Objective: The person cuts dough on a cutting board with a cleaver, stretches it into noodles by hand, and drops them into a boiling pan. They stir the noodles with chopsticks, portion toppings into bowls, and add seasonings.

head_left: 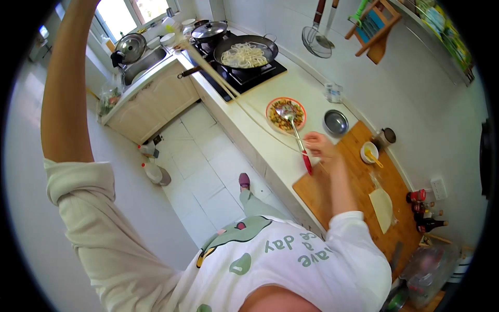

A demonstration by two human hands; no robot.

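My right hand [321, 147] is closed in a pinch on one end of a long pale noodle strand [260, 120]. The stretched dough runs in the air over the counter edge, up and left toward the stove, where its far end blurs. Just below this hand lies the red handle of a metal serving spoon [290, 115], whose head rests in an orange-rimmed bowl of diced food [272, 122]. My left arm [67, 88] is raised and leaves the view at the top, so the left hand is hidden. Noodles [246, 55] fill a black wok [270, 49] on the stove.
A lidded pan [209, 31] stands behind the wok, beside the sink [143, 66]. Near my right arm are a metal bowl [336, 122], a white bowl with a yellow utensil [369, 152], and a flat dough sheet [382, 209] on a wooden board [353, 140]. Jugs [155, 174] stand on the floor.
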